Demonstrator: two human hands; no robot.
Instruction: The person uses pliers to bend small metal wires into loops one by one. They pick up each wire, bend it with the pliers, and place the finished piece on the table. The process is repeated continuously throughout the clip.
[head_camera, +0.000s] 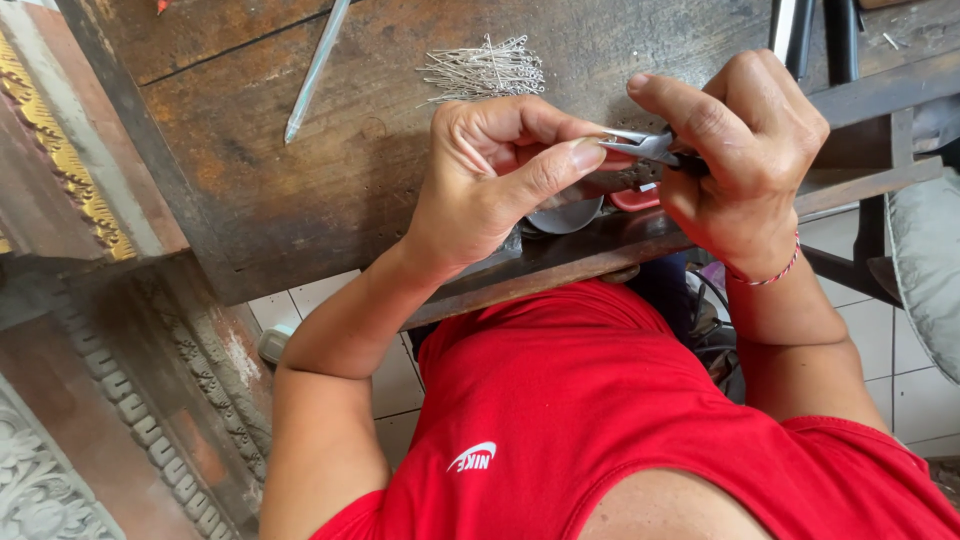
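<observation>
While the worn wooden tabletop (300, 190) is viewed from above, both hands are seen raised just over its near edge. A pair of small pliers (650, 148) is held in the right hand (745, 165), whose grip is pressed together around the handles, with the index finger extended over the top. The metal tips of the pliers are pointed toward the left hand (490, 175). The grip of the left hand is pinched, thumb against forefinger, directly at the plier tips; the item held there is too small to be identified. A red cord bracelet (765, 278) is worn on the right wrist.

A bundle of thin metal pins (485, 70) is laid on the tabletop beyond the left hand, well apart from the pliers. A long slender metal rod (315, 70) is laid diagonally farther to the left. A round metal dish (565, 215) and a small red object (635, 200) are partly visible beneath the hands. Carved, gilded woodwork (60, 150) is located at the left edge, and a red shirt (600, 400) is seen below.
</observation>
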